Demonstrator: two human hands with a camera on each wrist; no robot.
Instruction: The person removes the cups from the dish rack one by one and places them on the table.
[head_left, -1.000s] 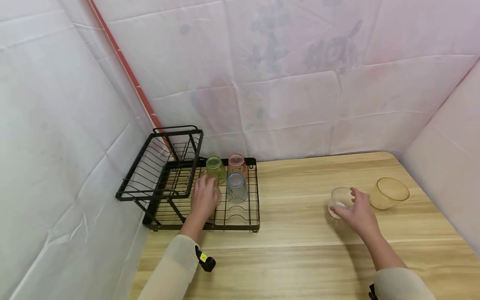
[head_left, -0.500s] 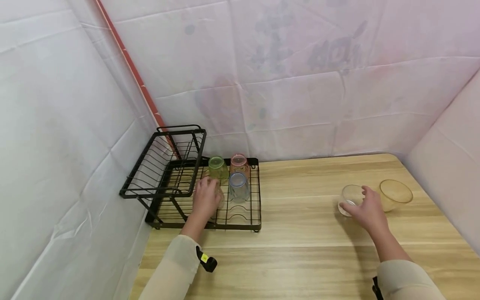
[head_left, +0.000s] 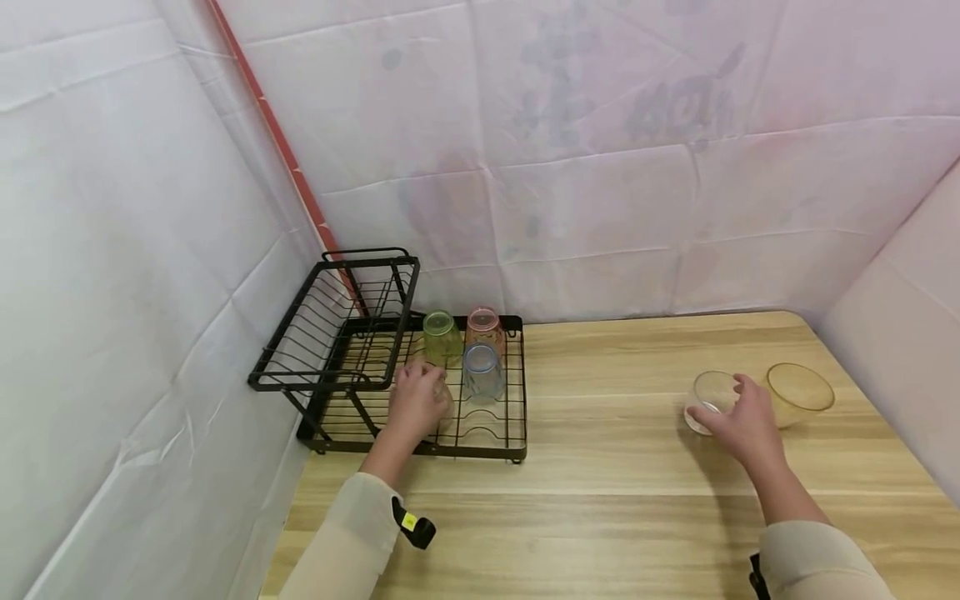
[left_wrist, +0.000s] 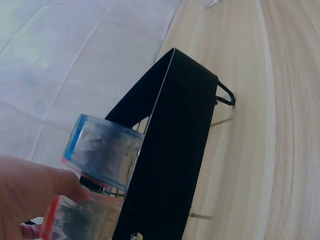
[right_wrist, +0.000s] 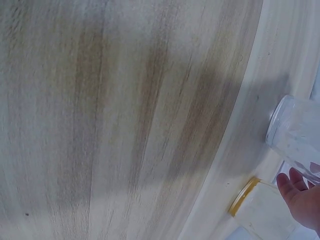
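Observation:
In the head view, my left hand (head_left: 416, 404) grips a clear, faintly pink glass (head_left: 444, 406) on the lower level of a black dish rack (head_left: 468, 452). The left wrist view shows my thumb against this glass with its red edge (left_wrist: 75, 220). Just beside it stands a blue-tinted glass (head_left: 483, 375). Behind are a green glass (head_left: 441, 335) and a pink glass (head_left: 485, 327), all upside down. On the right, my right hand (head_left: 744, 423) holds a clear glass (head_left: 711, 396) with thumb and fingers around its side; its mouth faces up.
A yellow-tinted glass bowl (head_left: 797, 396) stands on the wooden table (head_left: 592, 467) close to my right hand. The rack's raised upper tier (head_left: 330, 321) overhangs the lower level at left. White sheeting (head_left: 585, 217) walls the back and sides.
The head view has shifted, moving the scene right in frame. My right hand and the clear glass have come slightly closer to the yellow bowl. My left hand stays at the rack.

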